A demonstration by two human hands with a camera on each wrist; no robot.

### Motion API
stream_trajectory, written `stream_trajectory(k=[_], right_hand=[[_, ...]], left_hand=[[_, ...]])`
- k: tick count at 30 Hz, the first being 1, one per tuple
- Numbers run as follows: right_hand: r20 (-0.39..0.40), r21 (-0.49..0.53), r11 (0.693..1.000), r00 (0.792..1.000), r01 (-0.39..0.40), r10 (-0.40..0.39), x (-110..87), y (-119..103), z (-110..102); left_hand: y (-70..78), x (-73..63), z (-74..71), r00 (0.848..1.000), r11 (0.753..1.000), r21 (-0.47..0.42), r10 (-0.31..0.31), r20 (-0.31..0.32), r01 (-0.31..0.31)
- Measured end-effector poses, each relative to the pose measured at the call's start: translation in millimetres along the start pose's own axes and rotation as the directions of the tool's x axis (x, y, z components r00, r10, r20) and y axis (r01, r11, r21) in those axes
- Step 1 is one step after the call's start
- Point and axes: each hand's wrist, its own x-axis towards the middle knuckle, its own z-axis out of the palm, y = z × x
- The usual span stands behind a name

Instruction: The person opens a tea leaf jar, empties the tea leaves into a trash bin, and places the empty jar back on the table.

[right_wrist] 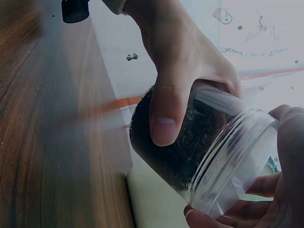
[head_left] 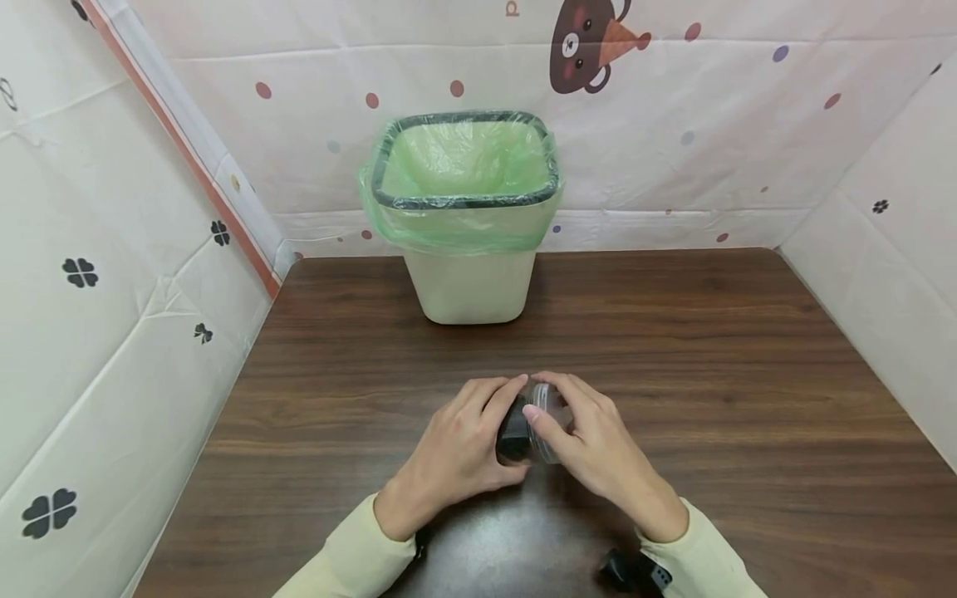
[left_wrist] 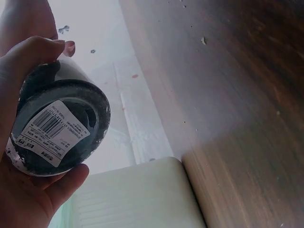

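My left hand (head_left: 465,436) grips the body of a clear jar (head_left: 512,433) filled with something dark, held on its side over the table. The fingers of my right hand (head_left: 598,440) are round the jar's clear ridged lid (head_left: 542,445), thumb on the near side. In the left wrist view, a white barcode label (left_wrist: 53,133) covers part of the jar's dark round base. From the right wrist, the lid (right_wrist: 237,161) shows against the jar's mouth, with the left thumb (right_wrist: 165,128) lying along the dark body.
A pale bin (head_left: 469,286) lined with a green plastic bag (head_left: 463,228) stands at the back of the brown wooden table (head_left: 710,349). Printed white sheets (head_left: 748,149) hang behind and at both sides. A black device (head_left: 631,573) is at the right wrist.
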Motion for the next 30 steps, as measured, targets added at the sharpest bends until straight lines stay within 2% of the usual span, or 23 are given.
stream_trajectory(k=[7, 11, 20, 30], right_hand=[[-0.026, -0.029, 0.998, 0.998, 0.057, -0.058, -0.9, 3.2, -0.1], [-0.033, -0.035, 0.994, 0.994, 0.101, -0.102, -0.7, 3.8, -0.5], [-0.013, -0.047, 0.982, 0.983, 0.183, -0.184, -0.1, 2.9, -2.7], [-0.009, -0.079, 0.970, 0.973, 0.231, -0.232, -1.6, 3.3, -3.4]], left_hand=[[0.5, -0.9, -0.5, 1.000, 0.999, -0.049, -0.021, 0.019, 0.022], [0.4, -0.9, -0.3, 0.998, 0.993, -0.104, -0.044, 0.053, 0.049], [0.8, -1.0, -0.5, 0.984, 0.966, -0.217, -0.116, 0.134, 0.143], [3.5, 0.1, -0.7, 0.973, 0.939, -0.279, -0.160, 0.167, 0.202]])
